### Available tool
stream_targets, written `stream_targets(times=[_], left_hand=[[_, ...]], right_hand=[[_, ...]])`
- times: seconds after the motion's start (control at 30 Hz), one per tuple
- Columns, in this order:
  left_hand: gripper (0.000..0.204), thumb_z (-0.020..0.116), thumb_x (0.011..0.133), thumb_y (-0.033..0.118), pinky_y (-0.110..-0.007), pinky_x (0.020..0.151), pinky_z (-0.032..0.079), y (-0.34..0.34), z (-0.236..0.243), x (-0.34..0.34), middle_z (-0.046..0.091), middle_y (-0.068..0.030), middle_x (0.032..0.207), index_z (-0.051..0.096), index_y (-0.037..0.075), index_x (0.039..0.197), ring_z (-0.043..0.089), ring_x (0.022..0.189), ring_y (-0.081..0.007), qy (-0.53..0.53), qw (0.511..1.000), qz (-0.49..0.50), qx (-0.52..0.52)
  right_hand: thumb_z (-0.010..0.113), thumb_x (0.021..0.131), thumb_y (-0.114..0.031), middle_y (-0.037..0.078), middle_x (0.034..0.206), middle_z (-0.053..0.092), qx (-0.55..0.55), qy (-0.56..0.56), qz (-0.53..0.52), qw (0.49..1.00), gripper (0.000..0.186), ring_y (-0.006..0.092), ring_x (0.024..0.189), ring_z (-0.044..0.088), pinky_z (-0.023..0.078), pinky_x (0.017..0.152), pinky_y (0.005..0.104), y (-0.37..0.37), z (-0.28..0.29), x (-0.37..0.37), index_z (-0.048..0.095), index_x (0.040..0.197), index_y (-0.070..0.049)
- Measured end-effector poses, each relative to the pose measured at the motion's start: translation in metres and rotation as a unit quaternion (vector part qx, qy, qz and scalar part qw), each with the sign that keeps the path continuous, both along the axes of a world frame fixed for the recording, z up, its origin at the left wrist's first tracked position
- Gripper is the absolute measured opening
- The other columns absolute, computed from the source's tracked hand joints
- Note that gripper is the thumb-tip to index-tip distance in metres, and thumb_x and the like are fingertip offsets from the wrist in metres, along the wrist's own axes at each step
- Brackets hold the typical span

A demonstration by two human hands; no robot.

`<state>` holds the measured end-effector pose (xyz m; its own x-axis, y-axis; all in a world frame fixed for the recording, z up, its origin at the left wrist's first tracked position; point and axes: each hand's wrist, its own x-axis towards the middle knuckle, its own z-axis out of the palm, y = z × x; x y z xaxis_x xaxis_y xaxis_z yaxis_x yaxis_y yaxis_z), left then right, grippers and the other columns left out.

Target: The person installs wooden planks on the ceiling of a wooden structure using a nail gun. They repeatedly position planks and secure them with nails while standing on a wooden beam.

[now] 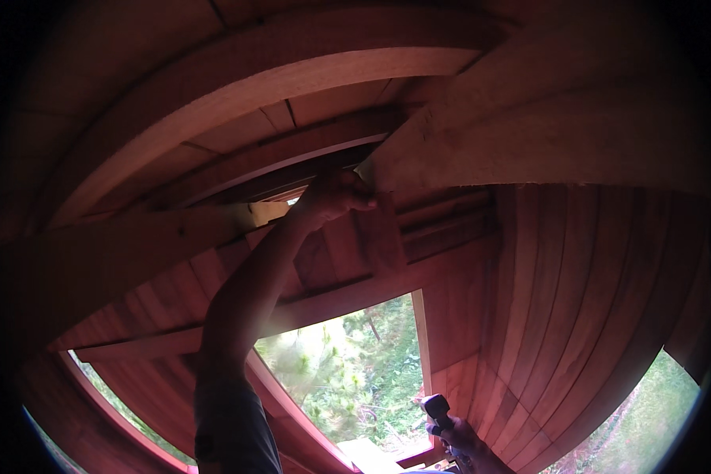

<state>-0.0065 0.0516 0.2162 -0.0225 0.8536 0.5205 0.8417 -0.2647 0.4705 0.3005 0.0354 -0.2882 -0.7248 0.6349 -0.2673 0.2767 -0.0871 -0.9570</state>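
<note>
My left arm reaches up overhead, and my left hand [336, 197] is closed with its fingers curled at the end of a wide wooden board [545, 134]. The board slants across the upper right, and the fingers' far side is hidden. Low at the right of the window, my right hand [462, 438] is closed around a dark hand tool [436, 409] with a blunt, blocky head tilted up and left. Dim light hides the tool's exact kind.
Curved wooden rafters [292, 71] span the ceiling under boards. A window opening [355, 363] with greenery outside lies ahead. Plank walls [561, 300] rise at the right; another beam [118, 253] runs at the left. More openings show at the lower left and lower right.
</note>
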Motion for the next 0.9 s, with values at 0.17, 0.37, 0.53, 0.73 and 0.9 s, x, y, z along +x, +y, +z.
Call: stream_targets(times=[0.17, 0.37, 0.53, 0.73, 0.9], left_hand=[[0.024, 0.082, 0.075, 0.015, -0.028, 0.075, 0.051, 0.001, 0.001, 0.004, 0.071, -0.0068, 0.084, 0.071, -0.001, 0.090, 0.068, 0.082, -0.0150, 0.038, 0.999, -0.010, 0.013], [0.024, 0.081, 0.075, 0.015, -0.028, 0.073, 0.051, 0.004, -0.001, -0.003, 0.070, -0.0063, 0.083, 0.071, 0.000, 0.090, 0.066, 0.079, -0.0138, 0.076, 0.996, -0.004, 0.040], [0.023, 0.081, 0.075, 0.015, -0.029, 0.073, 0.051, 0.008, -0.004, -0.010, 0.071, -0.0070, 0.083, 0.071, 0.000, 0.090, 0.067, 0.079, -0.0139, 0.038, 0.997, -0.046, 0.050], [0.025, 0.084, 0.068, 0.020, -0.032, 0.073, 0.050, 0.009, -0.003, -0.006, 0.071, -0.0083, 0.080, 0.073, 0.003, 0.082, 0.067, 0.076, -0.0172, 0.072, 0.996, 0.011, 0.060], [0.028, 0.085, 0.067, 0.022, -0.032, 0.071, 0.050, 0.014, -0.005, -0.013, 0.071, -0.0085, 0.080, 0.073, 0.003, 0.083, 0.067, 0.074, -0.0179, 0.060, 0.996, 0.015, 0.057]], right_hand=[[0.069, 0.090, -0.043, -0.006, 0.060, 0.048, -0.003, 0.003, 0.003, 1.000, 0.035, 0.0057, 0.046, 0.047, 0.038, 0.042, 0.0265, -0.002, 0.002, 0.001, 0.063, 0.099, -0.010], [0.069, 0.091, -0.040, -0.007, 0.058, 0.043, -0.017, 0.018, 0.011, 1.000, 0.030, 0.0042, 0.043, 0.041, 0.033, 0.038, 0.0256, -0.002, -0.003, 0.000, 0.061, 0.096, -0.012], [0.071, 0.091, -0.038, -0.007, 0.058, 0.044, -0.022, 0.032, 0.005, 0.999, 0.028, 0.0037, 0.043, 0.043, 0.034, 0.038, 0.0253, -0.005, 0.003, 0.002, 0.060, 0.093, -0.012], [0.073, 0.089, -0.038, -0.006, 0.060, 0.049, -0.017, 0.024, -0.007, 1.000, 0.030, 0.0053, 0.047, 0.048, 0.039, 0.043, 0.0256, 0.000, -0.001, 0.002, 0.060, 0.091, -0.010], [0.074, 0.086, -0.039, -0.003, 0.062, 0.054, -0.041, -0.022, 0.001, 0.999, 0.034, 0.0080, 0.051, 0.054, 0.043, 0.048, 0.0265, 0.003, 0.002, 0.002, 0.061, 0.095, -0.010]])
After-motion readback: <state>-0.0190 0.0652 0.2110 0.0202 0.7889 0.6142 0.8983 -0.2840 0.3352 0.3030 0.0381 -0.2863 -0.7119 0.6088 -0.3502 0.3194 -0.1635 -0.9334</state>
